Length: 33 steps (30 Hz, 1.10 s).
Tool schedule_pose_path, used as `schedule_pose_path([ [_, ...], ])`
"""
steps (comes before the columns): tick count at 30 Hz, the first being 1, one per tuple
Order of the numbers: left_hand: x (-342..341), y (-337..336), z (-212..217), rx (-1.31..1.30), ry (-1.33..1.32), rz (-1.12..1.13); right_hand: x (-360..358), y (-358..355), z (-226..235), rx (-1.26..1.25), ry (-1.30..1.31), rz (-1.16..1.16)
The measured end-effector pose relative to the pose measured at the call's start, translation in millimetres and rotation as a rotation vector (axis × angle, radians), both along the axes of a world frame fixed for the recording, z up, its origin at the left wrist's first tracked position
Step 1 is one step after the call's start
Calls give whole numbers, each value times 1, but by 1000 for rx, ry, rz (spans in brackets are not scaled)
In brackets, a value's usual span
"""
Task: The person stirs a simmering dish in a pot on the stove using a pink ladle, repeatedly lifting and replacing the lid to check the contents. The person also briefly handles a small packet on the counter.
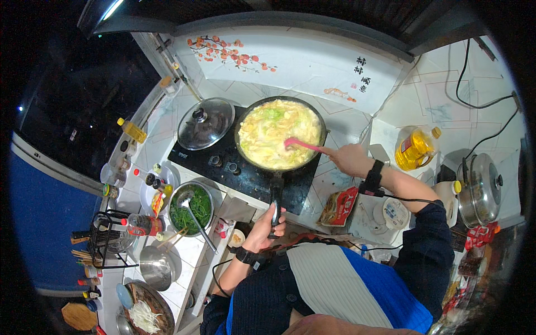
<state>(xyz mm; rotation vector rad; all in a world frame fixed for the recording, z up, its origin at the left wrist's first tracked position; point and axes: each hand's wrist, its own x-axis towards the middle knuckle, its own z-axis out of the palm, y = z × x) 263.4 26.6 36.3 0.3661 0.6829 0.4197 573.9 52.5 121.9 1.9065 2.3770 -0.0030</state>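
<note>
A black frying pan (322, 146) full of bubbling yellowish soup with pale and green leafy pieces (273, 125) stands on the black cooktop (195, 162). My left hand (264, 228) is wrapped round the pan's black handle (276, 195). In my right hand (352, 158) is a pink spatula (304, 145), its head dipped into the soup right of the middle. Left of the pan lies a glass lid (209, 131) with a dark knob, on the cooktop's back left part.
A steel bowl of greens (190, 215) with a ladle (199, 223) sits at the left. Nearby are an empty steel bowl (158, 268) and a chopping board (165, 307) with white shreds. At right stand an oil bottle (413, 152), a red packet (339, 207) and a steel pot (481, 190).
</note>
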Motion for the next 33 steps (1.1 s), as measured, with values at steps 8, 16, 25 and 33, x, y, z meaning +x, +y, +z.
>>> schedule_pose_path([
  [8, -2, -1, -3, 37, -40, -12, 7, 2, 18, 110, 91, -35],
  [16, -2, -1, 1, -15, -23, 1, 17, 20, -18, -199, 857, -472],
  [25, -2, -1, -5, 8, 0, 1, 22, -10, 18, 85, 498, -61],
  [33, -3, 1, -6, -16, -31, -1, -3, 4, 3, 74, 16, -91],
])
